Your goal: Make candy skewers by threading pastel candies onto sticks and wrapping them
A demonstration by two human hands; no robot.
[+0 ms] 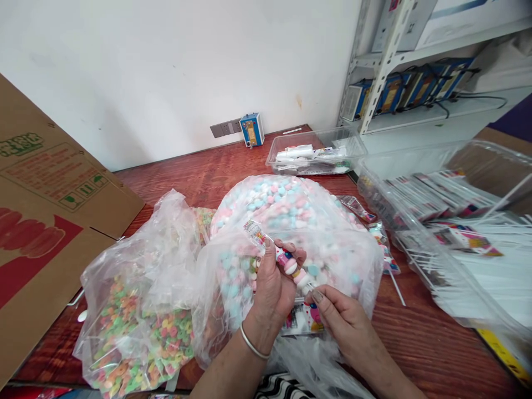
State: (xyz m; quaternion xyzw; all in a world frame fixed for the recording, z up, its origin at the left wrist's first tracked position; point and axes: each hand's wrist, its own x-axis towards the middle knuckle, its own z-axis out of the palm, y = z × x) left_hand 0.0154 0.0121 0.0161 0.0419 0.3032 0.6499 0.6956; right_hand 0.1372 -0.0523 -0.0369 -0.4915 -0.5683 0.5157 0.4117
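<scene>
Near the middle of the frame, the left hand [276, 277] is curled around a shiny printed packet [255, 231]. Just below and to the right, the right hand [344, 316] pinches the low end of a white stick. Round candies [300, 277] are already on the stick. This one looks partway done: the packet seems to cover the top, but the lower candies are bare. At the right, a clear tub [415, 266] has lots of white sticks and packets, so plenty seems left to do.

Under it all is a red-brown wooden table [174, 172]. A big bag of pink, blue and white candies [286, 202] sits in the middle, and a bag of colorful rings [145, 338] at lower left. A cardboard box [50, 160] stands at far left. Behind is a white wall [187, 66], with a metal shelf [384, 72] at upper right.
</scene>
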